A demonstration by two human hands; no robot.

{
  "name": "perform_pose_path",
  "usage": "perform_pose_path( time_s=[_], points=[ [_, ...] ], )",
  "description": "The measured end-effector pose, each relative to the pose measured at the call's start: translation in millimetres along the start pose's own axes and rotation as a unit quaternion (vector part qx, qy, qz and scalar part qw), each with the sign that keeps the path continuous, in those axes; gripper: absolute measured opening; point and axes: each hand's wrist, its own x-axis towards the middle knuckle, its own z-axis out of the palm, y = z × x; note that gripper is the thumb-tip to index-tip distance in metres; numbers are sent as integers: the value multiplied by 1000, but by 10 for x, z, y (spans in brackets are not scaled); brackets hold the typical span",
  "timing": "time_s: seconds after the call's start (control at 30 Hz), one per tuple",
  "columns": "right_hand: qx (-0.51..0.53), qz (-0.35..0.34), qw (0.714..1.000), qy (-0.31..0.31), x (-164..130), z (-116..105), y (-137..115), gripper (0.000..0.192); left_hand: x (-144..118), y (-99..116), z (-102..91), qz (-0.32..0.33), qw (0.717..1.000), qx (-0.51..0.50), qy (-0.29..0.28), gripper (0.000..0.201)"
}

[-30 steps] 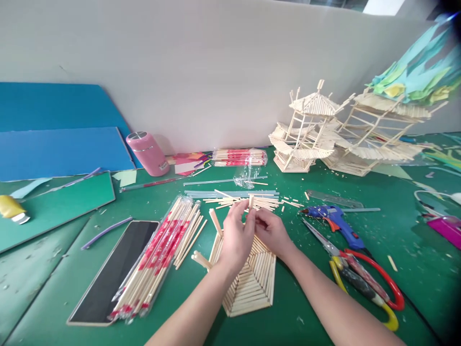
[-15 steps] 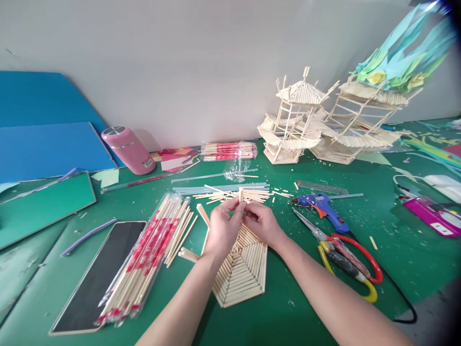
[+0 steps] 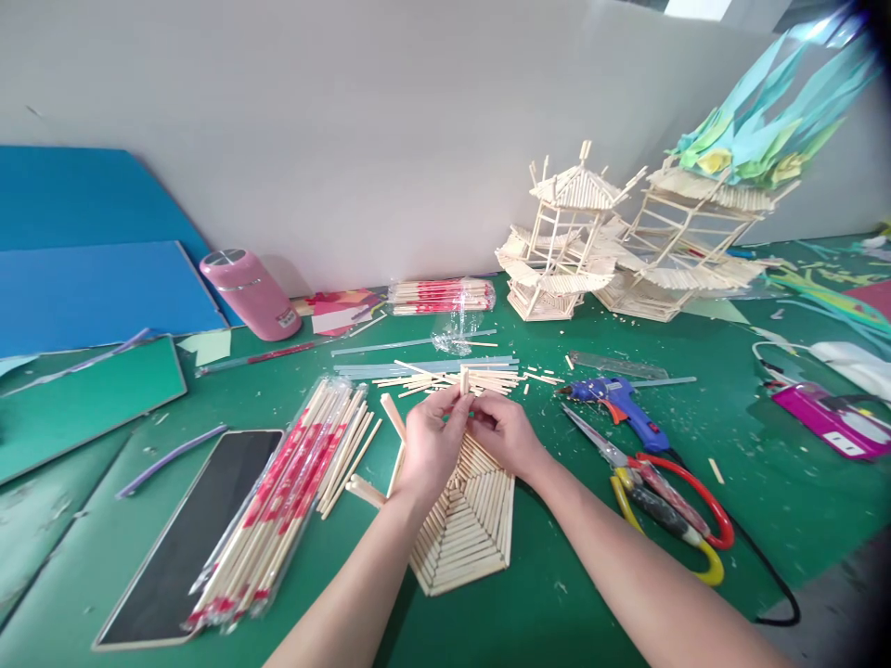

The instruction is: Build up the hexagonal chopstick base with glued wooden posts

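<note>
A many-sided base (image 3: 463, 538) of wooden sticks, laid in a web pattern, rests on the green table in front of me. Along its left side, short stick posts (image 3: 393, 415) jut outward. At its far edge my left hand (image 3: 435, 436) pinches an upright wooden stick post (image 3: 465, 378) between thumb and fingers. My right hand (image 3: 507, 431) is closed beside it, fingertips meeting at the foot of the same post. The fingers hide where the post meets the base.
Packaged chopsticks (image 3: 278, 501) lie left; cut sticks (image 3: 418, 376) and glue sticks (image 3: 368, 369) lie beyond my hands. At right are scissors (image 3: 647, 482) and a blue glue gun (image 3: 619, 404). Stick pavilions (image 3: 567, 241) and a pink bottle (image 3: 251, 295) stand along the wall.
My hands keep the same grip on the post. The whole view has shifted very slightly; nothing on the table has visibly moved.
</note>
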Motion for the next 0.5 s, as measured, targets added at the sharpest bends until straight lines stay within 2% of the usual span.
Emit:
perform_pose_path(
  time_s=[0.5],
  points=[
    [3,0,1000,0,-7,26,0,12,-12,19,19,2,1000,12,-1,18]
  ],
)
